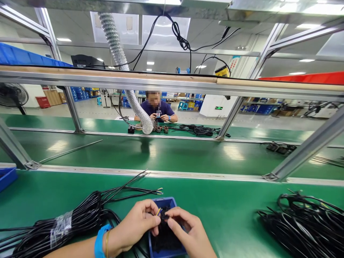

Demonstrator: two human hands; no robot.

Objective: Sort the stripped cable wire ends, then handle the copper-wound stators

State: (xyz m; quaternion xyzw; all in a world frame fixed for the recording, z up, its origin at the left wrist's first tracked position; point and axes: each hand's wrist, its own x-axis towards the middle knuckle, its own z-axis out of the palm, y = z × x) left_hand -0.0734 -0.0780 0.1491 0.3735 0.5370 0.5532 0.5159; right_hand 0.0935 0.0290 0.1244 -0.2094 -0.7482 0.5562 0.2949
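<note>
My left hand [143, 218], with a blue band at the wrist, pinches the end of a black cable whose thin yellow and blue wires [159, 211] stick out at the fingertips. Close against it, my right hand [185, 225] has thumb and forefinger closed on a small black part [164, 215]; its exact kind is too small to make out. Both hands are above a blue bin [168, 254] that holds many small black pieces. Left of the hands lies a taped bundle of black cables [80, 216], some with bare coloured wire ends.
More black cables [303, 222] are heaped at the right. A metal frame post [309, 150] rises from the bench there. Beyond the frame, a person [156, 107] sits by a silver flexible duct [134, 104]. A blue bin's corner [8, 178] shows at far left.
</note>
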